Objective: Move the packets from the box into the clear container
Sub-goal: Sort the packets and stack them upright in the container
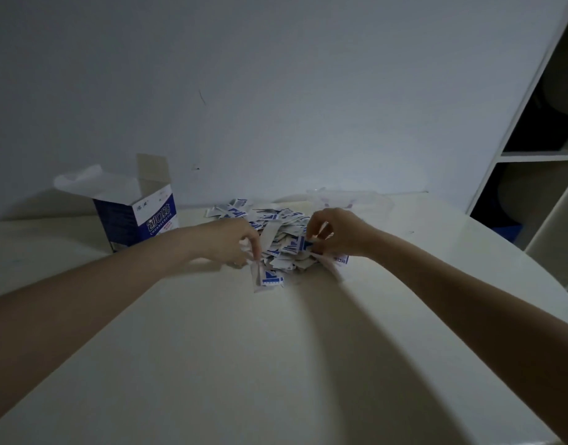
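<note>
- Packets (pixel 277 232), white with blue print, lying heaped between the two hands on the pale table (pixel 212 348), a few spilling toward the wall beyond the fingertips.
- Left hand (pixel 231 244) reaching into the near left edge of the heap, fingers curled downward and pinching a packet or two, with one packet (pixel 266 277) hanging or lying just below its fingertips.
- Right hand (pixel 334 234) working at the right side of the heap, thumb and fingers curled and pinching packets at the pile's edge.
- Box (pixel 138 216), blue and white, standing upright well to the outside of the left hand, top flaps open, something pale and crumpled showing at its mouth.
- Clear container (pixel 350 200) sitting just beyond the right hand against the wall, faint and hard to make out; contents not discernible.
- White shelving (pixel 533 155) rising far to the outside of the right arm, dark shapes filling its compartments.
- Both forearms stretching across the table, casting long shadows toward the near edge.
</note>
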